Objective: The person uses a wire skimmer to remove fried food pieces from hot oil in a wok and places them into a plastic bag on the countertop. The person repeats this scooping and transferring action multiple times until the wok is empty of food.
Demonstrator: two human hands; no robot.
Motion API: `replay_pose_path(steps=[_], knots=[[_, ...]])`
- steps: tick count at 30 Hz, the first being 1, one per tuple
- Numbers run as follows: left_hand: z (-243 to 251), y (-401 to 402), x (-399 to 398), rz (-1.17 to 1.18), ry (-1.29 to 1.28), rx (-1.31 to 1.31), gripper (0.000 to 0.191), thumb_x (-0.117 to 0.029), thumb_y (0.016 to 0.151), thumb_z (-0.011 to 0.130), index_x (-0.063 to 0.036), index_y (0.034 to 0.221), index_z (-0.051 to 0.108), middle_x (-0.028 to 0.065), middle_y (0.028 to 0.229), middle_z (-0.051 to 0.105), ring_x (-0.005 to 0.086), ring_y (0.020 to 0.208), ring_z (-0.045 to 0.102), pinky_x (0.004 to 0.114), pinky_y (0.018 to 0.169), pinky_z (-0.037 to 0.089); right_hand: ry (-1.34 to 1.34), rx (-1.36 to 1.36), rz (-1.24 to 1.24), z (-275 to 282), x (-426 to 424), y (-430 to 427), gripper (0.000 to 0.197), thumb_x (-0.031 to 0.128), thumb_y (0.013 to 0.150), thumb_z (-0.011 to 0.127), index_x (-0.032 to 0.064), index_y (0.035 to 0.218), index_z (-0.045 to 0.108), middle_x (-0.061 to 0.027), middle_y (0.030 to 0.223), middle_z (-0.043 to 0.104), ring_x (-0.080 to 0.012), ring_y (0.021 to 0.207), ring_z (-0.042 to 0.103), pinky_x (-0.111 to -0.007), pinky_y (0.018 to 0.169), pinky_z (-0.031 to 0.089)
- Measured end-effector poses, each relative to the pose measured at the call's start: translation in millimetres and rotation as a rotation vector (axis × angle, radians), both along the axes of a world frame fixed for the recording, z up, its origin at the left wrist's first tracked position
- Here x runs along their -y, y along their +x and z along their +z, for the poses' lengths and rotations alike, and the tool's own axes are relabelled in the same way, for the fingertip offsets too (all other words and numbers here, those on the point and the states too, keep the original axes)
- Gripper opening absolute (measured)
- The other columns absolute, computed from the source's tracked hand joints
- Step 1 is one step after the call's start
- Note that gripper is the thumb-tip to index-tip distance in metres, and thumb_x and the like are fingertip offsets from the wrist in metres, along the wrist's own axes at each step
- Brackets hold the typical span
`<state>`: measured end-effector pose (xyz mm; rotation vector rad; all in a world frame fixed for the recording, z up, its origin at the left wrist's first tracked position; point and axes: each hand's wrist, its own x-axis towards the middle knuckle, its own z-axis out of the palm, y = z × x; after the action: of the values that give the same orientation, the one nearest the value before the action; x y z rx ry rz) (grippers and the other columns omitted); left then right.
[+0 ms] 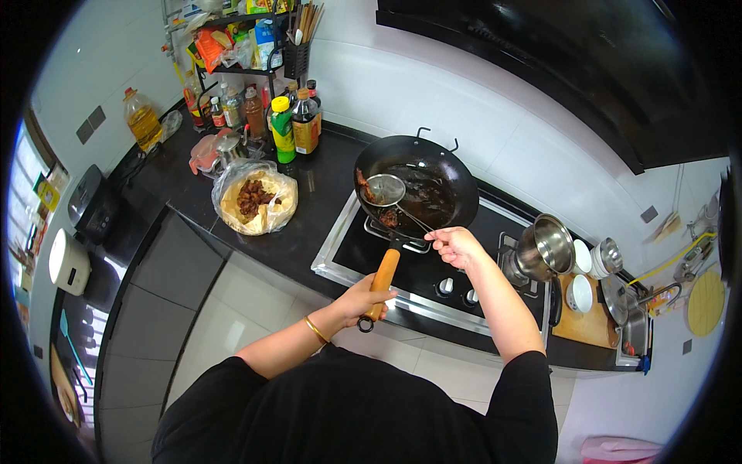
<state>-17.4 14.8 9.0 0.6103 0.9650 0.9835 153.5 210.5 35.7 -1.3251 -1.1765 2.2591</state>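
A black wok (443,174) with dark oil in it stands on the left burner of the gas stove. My left hand (368,301) is closed around its wooden handle (385,269). My right hand (455,246) holds the thin wire handle of a round mesh skimmer (386,190). The skimmer's head is inside the wok at its left side, beside browned food pieces (388,218). More browned pieces (252,198) lie on paper in a plastic-lined container (284,191) on the counter left of the stove.
Sauce bottles (283,130) stand by a black rack at the back left. Steel pots (545,243) occupy the stove's right side, near bowls (579,294) and a wooden cutting board (585,325). A range hood (539,64) hangs above. A rice cooker (69,262) stands far left.
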Motion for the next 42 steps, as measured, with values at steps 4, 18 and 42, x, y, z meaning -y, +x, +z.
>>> replay_pose_path(steps=[4,18,42], knots=[[-3.1,1.9,-0.2,0.019,0.02,0.017,0.05,-0.018,0.078,0.064,-0.0044,0.116,0.033,0.0019,0.081,0.044,0.0081,0.061,0.049,0.022,0.05,0.046,0.105,0.054,-0.015,-2.3,-1.5,-11.2,0.018,0.009,0.087,0.042,-0.0046,0.09,0.054,-0.0014,0.058,0.045,-0.0036,0.038,0.028,-0.017,0.032,0.022],[-5.6,1.2,-1.0,0.007,0.031,0.029,0.048,-0.017,0.078,0.064,-0.003,0.112,0.034,0.0026,0.081,0.044,0.0089,0.059,0.05,0.023,0.05,0.046,0.066,-0.006,-0.111,-1.6,-15.6,-43.5,0.017,0.007,0.087,0.038,-0.0045,0.089,0.05,-0.0024,0.058,0.044,-0.0044,0.038,0.028,-0.018,0.032,0.021],[-10.3,0.4,-0.3,0.013,0.021,0.022,0.048,-0.018,0.078,0.065,-0.0024,0.111,0.035,0.0018,0.082,0.043,0.008,0.063,0.05,0.022,0.052,0.047,0.987,0.695,0.21,11.2,5.5,70.8,0.018,0.012,0.084,0.049,-0.0012,0.085,0.062,-0.0135,0.066,0.06,-0.0225,0.061,0.059,-0.032,0.059,0.046]])
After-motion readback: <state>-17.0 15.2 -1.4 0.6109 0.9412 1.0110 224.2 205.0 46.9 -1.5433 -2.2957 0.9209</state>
